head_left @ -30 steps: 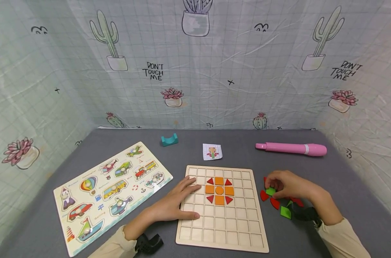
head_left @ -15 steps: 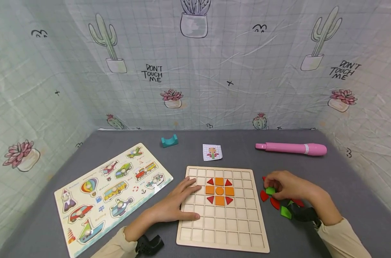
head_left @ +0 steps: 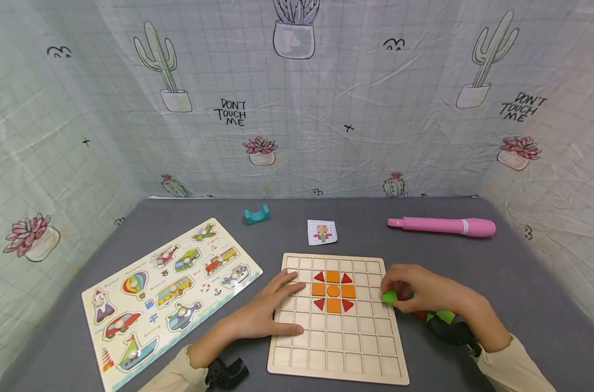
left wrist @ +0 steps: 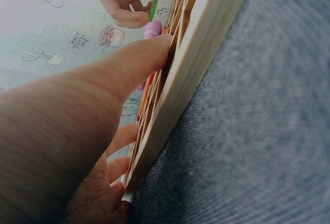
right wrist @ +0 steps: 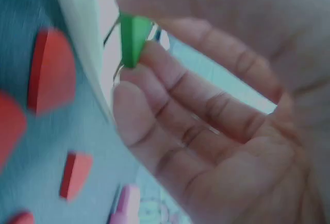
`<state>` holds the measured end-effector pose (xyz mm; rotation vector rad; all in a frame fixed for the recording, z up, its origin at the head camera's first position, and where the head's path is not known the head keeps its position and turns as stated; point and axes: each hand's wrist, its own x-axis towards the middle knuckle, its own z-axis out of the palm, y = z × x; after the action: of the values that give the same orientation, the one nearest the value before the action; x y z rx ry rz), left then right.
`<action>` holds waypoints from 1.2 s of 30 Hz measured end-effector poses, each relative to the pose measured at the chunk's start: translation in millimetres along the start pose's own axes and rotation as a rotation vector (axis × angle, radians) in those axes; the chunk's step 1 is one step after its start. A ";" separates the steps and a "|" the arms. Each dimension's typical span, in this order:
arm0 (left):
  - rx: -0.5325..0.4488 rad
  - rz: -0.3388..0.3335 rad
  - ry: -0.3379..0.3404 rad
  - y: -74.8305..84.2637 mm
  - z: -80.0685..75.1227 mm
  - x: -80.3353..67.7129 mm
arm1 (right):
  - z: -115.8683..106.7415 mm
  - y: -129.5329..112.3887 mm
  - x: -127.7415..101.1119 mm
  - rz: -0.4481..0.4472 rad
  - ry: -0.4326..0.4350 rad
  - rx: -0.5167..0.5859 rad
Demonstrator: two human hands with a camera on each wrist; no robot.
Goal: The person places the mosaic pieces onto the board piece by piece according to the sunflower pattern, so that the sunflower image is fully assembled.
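Note:
A wooden grid board [head_left: 336, 348] lies on the grey table, with orange squares and red triangles [head_left: 333, 290] set in a flower shape near its top. My left hand [head_left: 269, 307] rests flat on the board's left side, fingers straight [left wrist: 139, 64]. My right hand [head_left: 414, 291] pinches a small green piece [head_left: 389, 296] between thumb and fingers, held over the board's right edge. The same green piece [right wrist: 131, 38] shows at my fingertips in the right wrist view, and in the left wrist view too [left wrist: 153, 9].
Loose red and green pieces [head_left: 439, 316] lie by my right wrist. A vehicle puzzle board [head_left: 169, 294] sits at the left. A pattern card [head_left: 322, 232], a teal block [head_left: 257, 214] and a pink pen [head_left: 441, 226] lie further back.
My right hand lifted the green piece from the loose pile and carried it left to the board's right edge. The left hand stayed put.

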<state>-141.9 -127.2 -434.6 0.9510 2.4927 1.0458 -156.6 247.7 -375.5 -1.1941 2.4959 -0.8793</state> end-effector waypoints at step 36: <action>0.004 0.004 0.008 -1.6 0.8 0.0 | 62.3 -51.5 42.1 -0.025 -0.052 -0.088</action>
<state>-142.2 -127.5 -436.3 0.9549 2.5015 1.0479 -123.2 164.3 -391.6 -1.2612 2.5063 -0.7418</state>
